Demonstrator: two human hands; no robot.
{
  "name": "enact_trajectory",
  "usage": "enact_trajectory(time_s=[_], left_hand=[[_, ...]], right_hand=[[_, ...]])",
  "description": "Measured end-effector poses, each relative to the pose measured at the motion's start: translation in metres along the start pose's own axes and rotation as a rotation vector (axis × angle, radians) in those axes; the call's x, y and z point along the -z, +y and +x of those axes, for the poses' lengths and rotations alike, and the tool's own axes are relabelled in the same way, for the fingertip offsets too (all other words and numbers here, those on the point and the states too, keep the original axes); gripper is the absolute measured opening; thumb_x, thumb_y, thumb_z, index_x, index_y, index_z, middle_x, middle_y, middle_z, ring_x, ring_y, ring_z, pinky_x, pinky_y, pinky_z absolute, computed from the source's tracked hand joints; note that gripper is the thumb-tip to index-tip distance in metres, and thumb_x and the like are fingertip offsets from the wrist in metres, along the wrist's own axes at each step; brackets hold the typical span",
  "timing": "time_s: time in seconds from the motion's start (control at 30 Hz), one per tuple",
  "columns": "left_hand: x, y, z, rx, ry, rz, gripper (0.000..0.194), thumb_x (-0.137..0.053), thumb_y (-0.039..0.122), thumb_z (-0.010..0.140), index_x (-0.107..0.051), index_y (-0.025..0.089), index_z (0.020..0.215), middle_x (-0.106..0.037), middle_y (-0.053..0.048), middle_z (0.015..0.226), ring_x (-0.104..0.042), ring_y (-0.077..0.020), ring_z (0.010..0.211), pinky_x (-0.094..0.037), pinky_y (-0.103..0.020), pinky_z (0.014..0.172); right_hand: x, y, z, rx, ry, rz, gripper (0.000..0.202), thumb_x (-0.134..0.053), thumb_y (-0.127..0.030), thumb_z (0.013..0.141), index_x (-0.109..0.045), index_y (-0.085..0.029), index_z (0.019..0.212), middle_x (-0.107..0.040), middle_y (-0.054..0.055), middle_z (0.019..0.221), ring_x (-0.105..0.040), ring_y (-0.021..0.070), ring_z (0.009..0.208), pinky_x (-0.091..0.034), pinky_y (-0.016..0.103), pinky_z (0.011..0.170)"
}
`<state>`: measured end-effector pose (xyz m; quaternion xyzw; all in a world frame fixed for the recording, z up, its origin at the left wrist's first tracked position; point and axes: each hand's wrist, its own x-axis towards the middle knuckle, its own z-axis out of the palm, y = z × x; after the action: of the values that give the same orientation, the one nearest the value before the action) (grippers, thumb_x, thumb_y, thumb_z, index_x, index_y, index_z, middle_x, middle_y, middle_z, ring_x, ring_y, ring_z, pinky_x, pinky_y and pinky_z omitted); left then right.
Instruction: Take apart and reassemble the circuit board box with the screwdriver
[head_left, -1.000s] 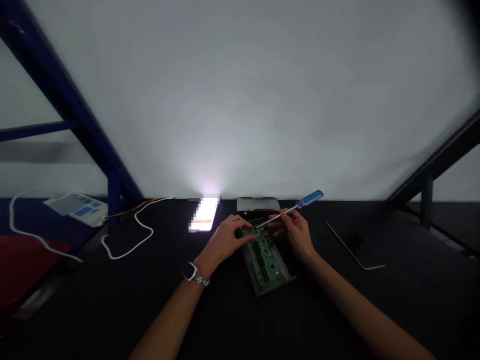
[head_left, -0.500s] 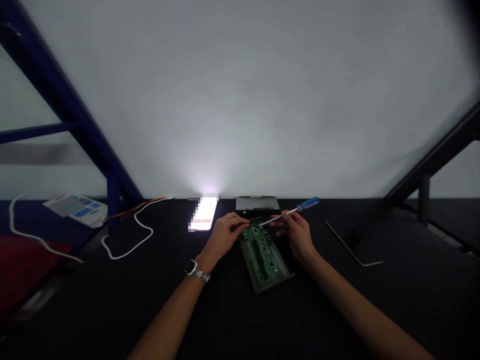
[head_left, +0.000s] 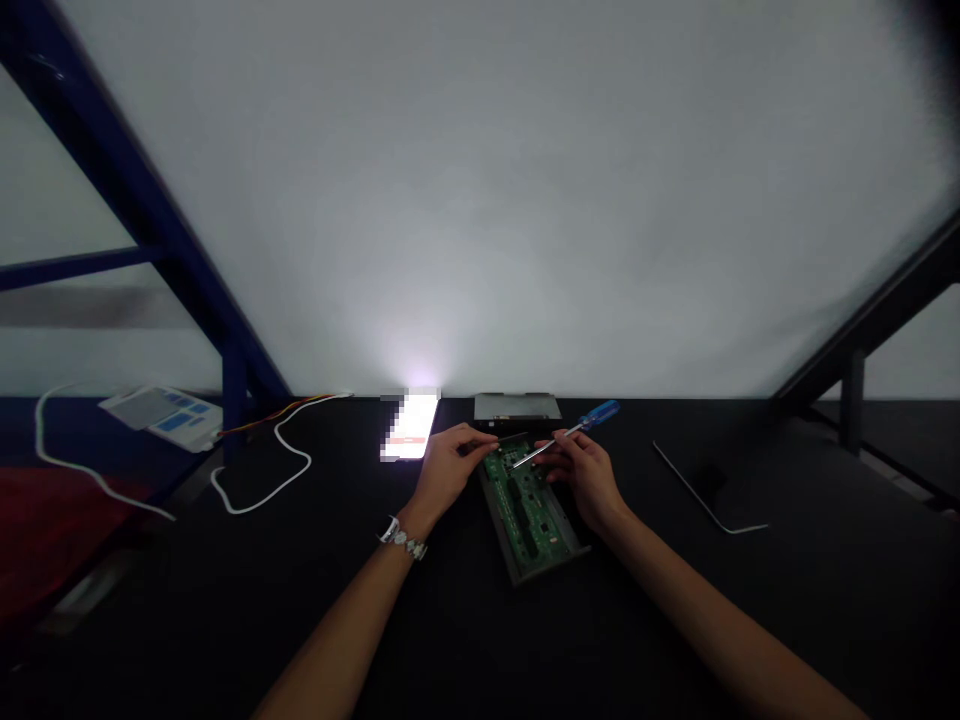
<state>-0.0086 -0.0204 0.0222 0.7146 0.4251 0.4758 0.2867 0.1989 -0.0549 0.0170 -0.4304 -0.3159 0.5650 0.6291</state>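
A green circuit board lies slanted in a grey metal tray in front of me. My left hand is at the board's far left corner, thumb and forefinger pinched together; whether they grip the corner or something small does not show. In my right hand, over the board's right side, is a screwdriver with a clear blue handle. The fingers hold it by the metal shaft, the handle pointing up to the right. Its tip is over the far part of the board; contact is unclear.
Behind the board sits a flat metal-topped box. A lit phone leans near the wall. White cable and a printed sheet lie left. A bent metal rod lies right. Blue frame bars rise at the left.
My right hand has shifted slightly left. The screwdriver's tip has come a little nearer to me and its handle has swung left. My left hand stays at the same corner.
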Motion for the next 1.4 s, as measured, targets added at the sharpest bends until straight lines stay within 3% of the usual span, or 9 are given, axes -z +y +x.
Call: enact_trajectory(time_s=[0.4, 0.63, 0.8, 1.0, 1.27, 1.4], left_hand=[[-0.005, 0.001, 0.002, -0.033, 0.046, 0.014, 0.01, -0.068, 0.029, 0.082, -0.075, 0.021, 0.085, -0.066, -0.002, 0.075, -0.057, -0.014, 0.067, -0.044, -0.027, 0.062], [0.001, -0.005, 0.012, 0.054, 0.123, -0.017, 0.014, -0.065, 0.03, 0.084, -0.072, 0.02, 0.091, -0.073, -0.003, 0.088, -0.066, -0.0175, 0.08, -0.052, -0.031, 0.075], [0.01, -0.018, 0.018, 0.031, 0.064, 0.062, 0.013, -0.059, 0.028, 0.089, -0.068, 0.02, 0.094, -0.073, -0.003, 0.093, -0.068, -0.0186, 0.088, -0.053, -0.033, 0.082], [0.008, -0.026, 0.02, -0.066, -0.031, 0.23, 0.009, -0.059, 0.019, 0.087, -0.068, 0.019, 0.09, -0.068, -0.006, 0.102, -0.063, -0.021, 0.096, -0.051, -0.038, 0.087], [0.013, -0.037, 0.018, -0.095, -0.087, 0.286, 0.011, -0.062, 0.015, 0.086, -0.072, 0.02, 0.086, -0.057, -0.004, 0.09, -0.057, -0.0164, 0.082, -0.05, -0.031, 0.074], [0.011, -0.042, 0.018, -0.086, -0.045, 0.282, 0.011, -0.062, 0.016, 0.085, -0.072, 0.019, 0.086, -0.056, -0.004, 0.091, -0.056, -0.0155, 0.08, -0.049, -0.029, 0.072]], right_hand=[[-0.006, 0.007, 0.011, -0.009, -0.024, -0.055, 0.032, -0.078, -0.037, 0.07, -0.055, -0.018, 0.082, -0.074, 0.006, 0.077, -0.069, 0.0169, 0.056, -0.047, 0.019, 0.037], [-0.008, 0.012, 0.015, 0.032, -0.056, -0.065, 0.034, -0.077, -0.039, 0.07, -0.055, -0.017, 0.083, -0.074, 0.006, 0.077, -0.065, 0.013, 0.05, -0.044, 0.017, 0.036], [-0.005, 0.012, 0.014, 0.02, -0.053, -0.042, 0.034, -0.077, -0.038, 0.07, -0.055, -0.017, 0.084, -0.074, 0.007, 0.078, -0.064, 0.0127, 0.049, -0.044, 0.017, 0.036], [-0.006, 0.011, 0.012, 0.028, -0.055, -0.043, 0.037, -0.079, -0.04, 0.067, -0.056, -0.017, 0.083, -0.072, 0.005, 0.073, -0.063, 0.0124, 0.046, -0.043, 0.017, 0.036], [-0.005, 0.012, 0.013, 0.034, -0.071, -0.058, 0.038, -0.08, -0.041, 0.066, -0.057, -0.016, 0.083, -0.073, 0.007, 0.075, -0.061, 0.0112, 0.044, -0.042, 0.017, 0.035], [-0.005, 0.013, 0.013, 0.032, -0.072, -0.056, 0.038, -0.08, -0.04, 0.066, -0.057, -0.016, 0.084, -0.072, 0.005, 0.073, -0.061, 0.0111, 0.044, -0.042, 0.017, 0.035]])
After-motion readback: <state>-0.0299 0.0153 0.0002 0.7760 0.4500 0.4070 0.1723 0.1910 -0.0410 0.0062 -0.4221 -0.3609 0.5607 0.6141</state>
